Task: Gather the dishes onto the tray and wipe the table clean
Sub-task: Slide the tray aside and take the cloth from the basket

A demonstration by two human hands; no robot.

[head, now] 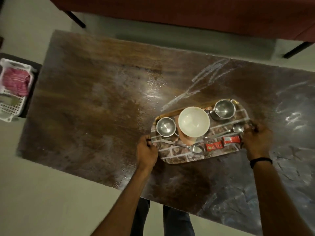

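A brick-patterned tray (177, 159) sits on the dark wooden table (95, 103), right of centre. It carries a white bowl (194, 121), a small steel bowl (165, 126), a steel cup (224, 109), two spoons (196, 148) (237, 128) and two red sachets (214, 145) (231, 139). My left hand (147, 151) grips the tray's left edge. My right hand (256, 139) grips its right edge. The tabletop shows wet smears and streaks.
A white plastic basket (12, 109) holding a pink cloth (16, 82) stands on the floor left of the table. A dark red sofa (187, 12) with black legs runs along the far side. Pale floor surrounds the table.
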